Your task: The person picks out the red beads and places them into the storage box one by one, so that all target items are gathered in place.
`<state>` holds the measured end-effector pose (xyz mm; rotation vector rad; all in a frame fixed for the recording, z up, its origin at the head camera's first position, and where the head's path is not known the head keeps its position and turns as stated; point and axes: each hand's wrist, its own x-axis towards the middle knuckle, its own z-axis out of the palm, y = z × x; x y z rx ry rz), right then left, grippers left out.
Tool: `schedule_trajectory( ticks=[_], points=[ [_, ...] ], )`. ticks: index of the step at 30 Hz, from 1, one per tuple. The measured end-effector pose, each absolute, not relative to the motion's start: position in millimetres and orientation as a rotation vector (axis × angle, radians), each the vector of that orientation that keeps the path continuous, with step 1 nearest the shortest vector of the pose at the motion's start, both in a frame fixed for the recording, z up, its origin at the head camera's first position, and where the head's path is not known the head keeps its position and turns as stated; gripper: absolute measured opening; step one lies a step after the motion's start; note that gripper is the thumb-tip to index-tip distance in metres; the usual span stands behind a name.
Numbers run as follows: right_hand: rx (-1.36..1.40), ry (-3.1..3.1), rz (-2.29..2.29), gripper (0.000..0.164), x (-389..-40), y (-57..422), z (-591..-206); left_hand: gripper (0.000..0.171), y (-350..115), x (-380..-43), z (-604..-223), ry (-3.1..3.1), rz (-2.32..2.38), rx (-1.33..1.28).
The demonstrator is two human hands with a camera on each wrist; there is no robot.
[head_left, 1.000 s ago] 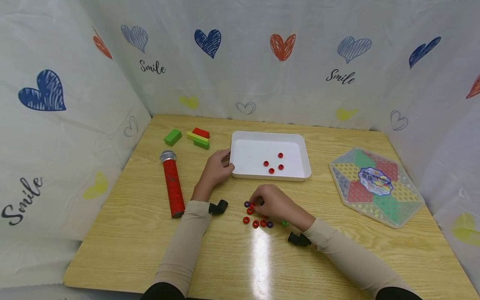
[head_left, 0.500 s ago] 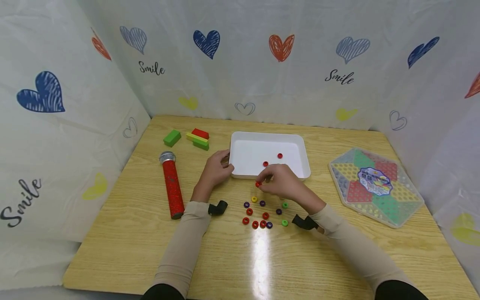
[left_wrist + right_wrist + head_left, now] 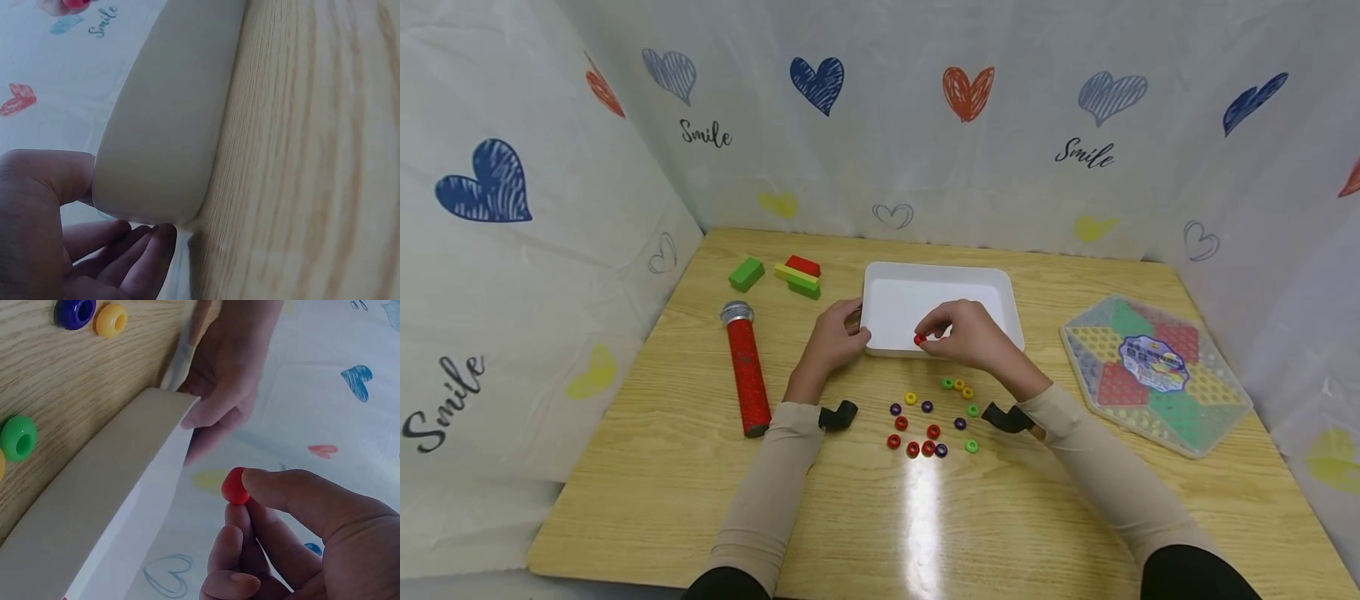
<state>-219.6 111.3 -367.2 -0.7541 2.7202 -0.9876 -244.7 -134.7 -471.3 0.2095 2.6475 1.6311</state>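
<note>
A red bead (image 3: 235,486) is pinched between the thumb and fingertips of my right hand (image 3: 968,335), held over the near edge of a white tray (image 3: 898,296). My left hand (image 3: 833,337) holds the tray's left end; in the left wrist view its thumb touches the rim and the fingers curl at the end wall. My right hand covers most of the tray's near middle, where a bit of red shows past the fingers. On the table in front of the tray lie several loose beads, among them a red bead (image 3: 933,432), a purple bead (image 3: 927,407) and a green bead (image 3: 19,439).
A red microphone (image 3: 748,375) lies left of my left hand. Behind it are a green block (image 3: 747,274) and a small group of red, yellow and green blocks (image 3: 797,276). At the right lies a hexagonal game board (image 3: 1157,375). A printed curtain (image 3: 895,167) surrounds the table.
My right hand has picked a red bead from the loose ones and carried it up and forward over the tray. The left hand has stayed on the tray's end.
</note>
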Motion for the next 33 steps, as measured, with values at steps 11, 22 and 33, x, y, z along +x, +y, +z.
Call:
schedule_trajectory(
  ticks=[11, 22, 33],
  points=[
    [-0.602, 2.692, -0.962, 0.015, -242, 104, -378, 0.061, -138, -245, -472, 2.643, 1.629, 0.209],
    [-0.495, 2.674, -1.002, 0.019, -264, 100, -402, 0.062, -139, -244, -471, 2.654, 1.612, 0.206],
    [-0.437, 2.643, -0.968, 0.016, -270, 97, -416, 0.062, -136, -244, -471, 2.671, 1.594, 0.218]
  ],
)
